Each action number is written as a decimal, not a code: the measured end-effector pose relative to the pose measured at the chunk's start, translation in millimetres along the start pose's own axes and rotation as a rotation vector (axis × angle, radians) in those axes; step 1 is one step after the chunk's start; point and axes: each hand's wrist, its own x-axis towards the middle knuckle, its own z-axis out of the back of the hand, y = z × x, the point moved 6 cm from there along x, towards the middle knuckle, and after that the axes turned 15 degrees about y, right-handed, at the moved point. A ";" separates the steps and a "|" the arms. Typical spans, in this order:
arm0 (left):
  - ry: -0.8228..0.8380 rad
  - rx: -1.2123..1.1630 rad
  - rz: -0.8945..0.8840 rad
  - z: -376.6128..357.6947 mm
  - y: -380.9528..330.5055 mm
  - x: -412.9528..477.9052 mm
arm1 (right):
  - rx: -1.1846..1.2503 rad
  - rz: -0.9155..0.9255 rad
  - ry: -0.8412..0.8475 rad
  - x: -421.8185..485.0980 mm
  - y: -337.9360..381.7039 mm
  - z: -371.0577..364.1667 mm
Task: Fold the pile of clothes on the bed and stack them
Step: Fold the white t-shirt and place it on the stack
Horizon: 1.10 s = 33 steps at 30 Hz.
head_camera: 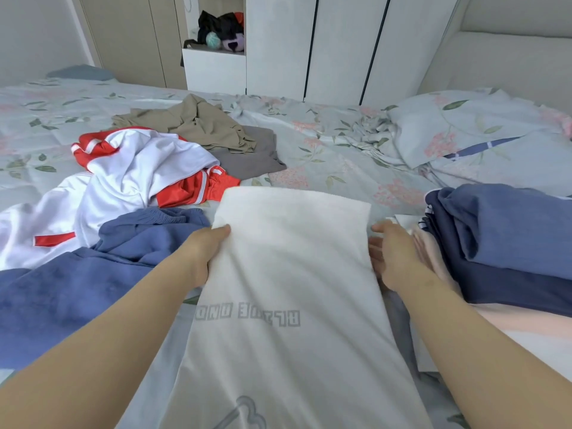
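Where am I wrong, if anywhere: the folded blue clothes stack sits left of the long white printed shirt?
The side is wrong. The head view shows the folded blue clothes stack sitting right of the long white printed shirt.

White wardrobe doors (340,48) line the far wall, an open niche (213,65) holding plush toys (227,32), beside a padded headboard (510,57).

The white garment (291,274) runs off the bottom edge, and its grey print (247,315) is too faint to read. The left hand (207,252) has fingers hidden under its border. The right hand (393,258) is blurred. The folded stack (507,243) is cut by the right edge. A dark bundle (221,29) on the far shelf (213,61) is too small to identify.
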 end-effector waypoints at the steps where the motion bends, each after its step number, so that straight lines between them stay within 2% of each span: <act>1: 0.011 0.016 0.040 -1.0 3.9 0.4 | 0.021 -0.084 0.022 -2.0 -5.3 -1.5; 3: 0.057 0.078 0.060 -4.1 3.8 0.9 | -0.043 -0.132 0.140 -4.7 -10.7 -9.4; 6: 0.047 0.137 0.025 -3.1 -2.4 5.0 | -0.386 -0.092 0.276 -11.1 -14.1 -16.5; 7: 0.027 0.147 0.017 -2.4 -3.7 5.1 | -0.434 -0.072 0.292 -10.0 -16.2 -16.2; 9: 0.007 0.166 -0.021 -3.0 -6.7 5.3 | -0.417 -0.013 0.230 -4.3 -13.2 -10.8; 13: -0.002 0.108 -0.289 -8.9 -38.9 2.3 | -0.301 0.316 0.025 7.5 32.5 -2.6; 15: -0.049 0.095 -0.355 -6.9 -52.6 11.2 | -0.283 0.382 -0.005 17.3 46.3 -4.4; 16: -0.073 0.140 -0.323 -6.1 -51.6 17.2 | -0.309 0.337 0.005 21.2 42.6 -6.0; 19: -0.085 0.333 -0.045 -2.3 -19.0 21.2 | -0.375 0.053 0.078 26.2 -0.5 0.1; 21: -0.048 0.342 0.054 3.1 2.0 7.6 | -0.380 0.014 0.087 11.3 -18.8 7.2; 24: 0.048 0.295 0.096 10.8 22.9 -24.5 | -0.359 0.045 0.044 -16.4 -31.1 19.2; 26: 0.144 0.341 0.125 11.3 37.8 -48.3 | -0.357 0.025 0.090 -35.5 -39.9 18.9; 28: 0.158 0.384 0.114 13.1 51.2 -66.9 | -0.427 -0.011 0.123 -50.7 -49.6 19.3; 33: -0.105 0.305 -0.053 23.8 53.3 -100.6 | -0.384 0.044 -0.069 -80.9 -45.5 33.6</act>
